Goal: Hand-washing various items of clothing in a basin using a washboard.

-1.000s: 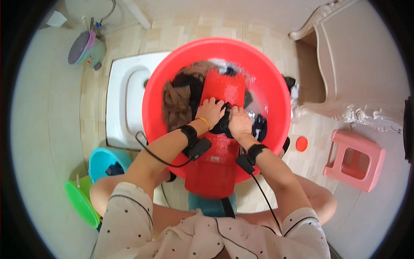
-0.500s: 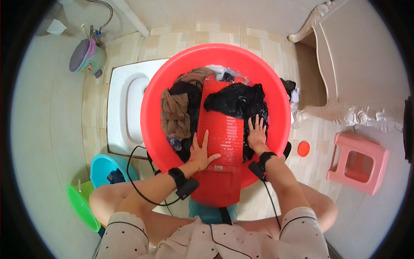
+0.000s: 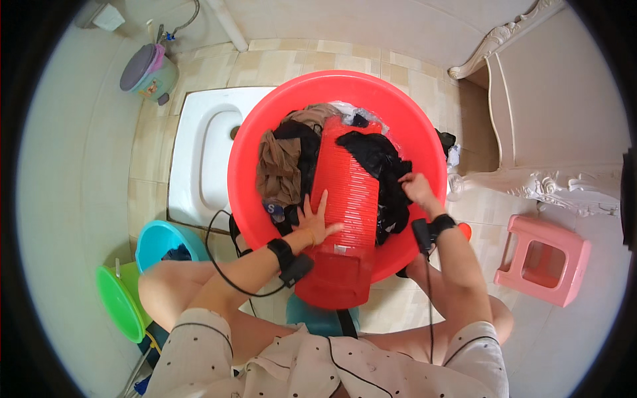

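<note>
A large red basin [image 3: 434,132] holds wet clothes, and a red washboard [image 3: 346,192] leans in it with its lower end over the near rim. My left hand [image 3: 313,225] lies open with spread fingers on the washboard's left edge. At the basin's right side, my right hand [image 3: 419,190] is closed, its fingers pinching the edge of a wet black garment [image 3: 381,162]. That garment lies partly on the ridges and partly hangs down the right side. Left of the board are a brown garment [image 3: 279,169] and dark cloth; a white cloth [image 3: 346,111] lies at the far end.
A white squat toilet [image 3: 189,159] is set in the floor on the left. Blue [image 3: 147,247] and green [image 3: 109,302] basins stand near my left knee. A lidded bin [image 3: 139,69] is at far left. On the right are a pink stool [image 3: 544,262] and carved white furniture [image 3: 531,182].
My right hand has lifted off the dark cloth, moved to the right and closed on the garment's edge. The black garment has shifted right and down. My left hand stays on the washboard.
</note>
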